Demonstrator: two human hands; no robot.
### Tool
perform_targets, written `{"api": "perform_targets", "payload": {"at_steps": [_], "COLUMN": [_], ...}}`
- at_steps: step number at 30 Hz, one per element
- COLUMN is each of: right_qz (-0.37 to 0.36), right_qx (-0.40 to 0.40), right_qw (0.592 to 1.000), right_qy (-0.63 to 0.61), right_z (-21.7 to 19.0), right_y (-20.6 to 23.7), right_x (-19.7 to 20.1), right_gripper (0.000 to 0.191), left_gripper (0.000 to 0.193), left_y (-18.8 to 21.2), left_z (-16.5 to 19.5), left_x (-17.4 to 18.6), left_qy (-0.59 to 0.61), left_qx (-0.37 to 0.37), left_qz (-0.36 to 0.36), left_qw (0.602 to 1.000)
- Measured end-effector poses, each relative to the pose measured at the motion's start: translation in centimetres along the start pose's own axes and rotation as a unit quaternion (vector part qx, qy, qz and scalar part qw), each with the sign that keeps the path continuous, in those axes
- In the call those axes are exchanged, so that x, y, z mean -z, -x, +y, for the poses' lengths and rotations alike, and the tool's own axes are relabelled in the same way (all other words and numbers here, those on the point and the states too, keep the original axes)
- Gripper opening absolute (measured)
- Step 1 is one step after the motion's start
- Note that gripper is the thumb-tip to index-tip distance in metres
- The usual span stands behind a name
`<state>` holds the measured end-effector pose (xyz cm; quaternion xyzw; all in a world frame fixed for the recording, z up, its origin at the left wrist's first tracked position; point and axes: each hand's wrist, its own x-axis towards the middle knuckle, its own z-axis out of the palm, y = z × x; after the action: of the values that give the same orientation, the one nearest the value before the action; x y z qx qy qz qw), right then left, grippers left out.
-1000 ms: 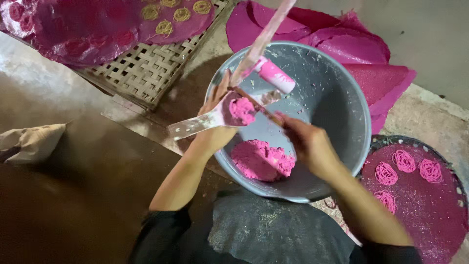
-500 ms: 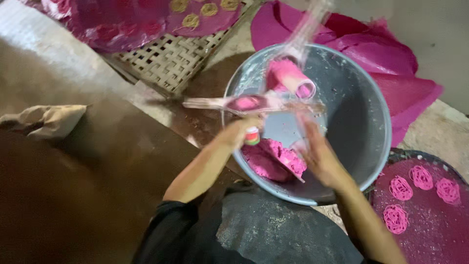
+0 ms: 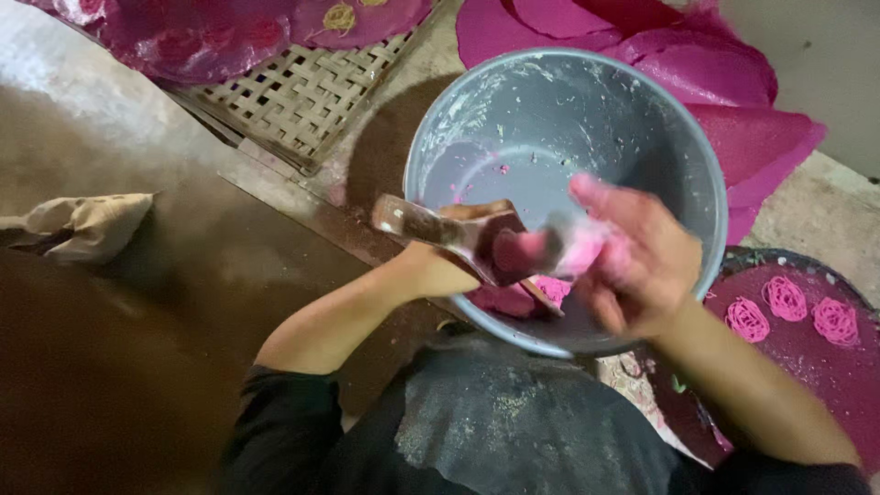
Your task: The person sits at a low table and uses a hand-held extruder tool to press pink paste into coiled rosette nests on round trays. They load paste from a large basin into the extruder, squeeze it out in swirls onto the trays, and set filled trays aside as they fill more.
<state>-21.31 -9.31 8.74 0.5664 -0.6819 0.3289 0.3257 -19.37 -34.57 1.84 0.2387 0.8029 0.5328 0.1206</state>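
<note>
Grey basin, blurred right hand, tool

We find no packages, labels, signs or screens anywhere in view. Nothing around the grey basin carries a wrapper, tag, printed marking or display of any kind.

The bowl is open above (far half bare); both hands crowd its near rim.
</note>
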Motion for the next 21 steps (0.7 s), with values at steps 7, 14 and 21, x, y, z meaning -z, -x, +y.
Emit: {"api": "perform_targets", "payload": {"at_steps": [7,14,21], "right_qz": [-0.02,-0.235,-0.272], "right_qx": [-0.115,-0.507,-0.546], "right_qw": [0.993,0.722,0.598], "right_qy": [0.008,-0.408,-0.519], "right_z": [-2.4,2.5,1.6], "right_y": [2.9,7.3,22.1], "right_x": [-2.7,5.0,12.2], "right_gripper": [0.072,0.1,0.118], "left_gripper": [0.066,0.078,0.053], "left_y": [-0.9,-3.3,-4.9], "left_z": [0.3,0.5,6.6], "left_x": [-2.6,-0.1,-4.5], "left_qy": [0.007,0.113,0.065], "left_qx": [-0.015,-0.001,-0.151], "left_qz": [-0.018,-0.065,-0.045], "left_qw": [1.0,0.991,0.985]}}
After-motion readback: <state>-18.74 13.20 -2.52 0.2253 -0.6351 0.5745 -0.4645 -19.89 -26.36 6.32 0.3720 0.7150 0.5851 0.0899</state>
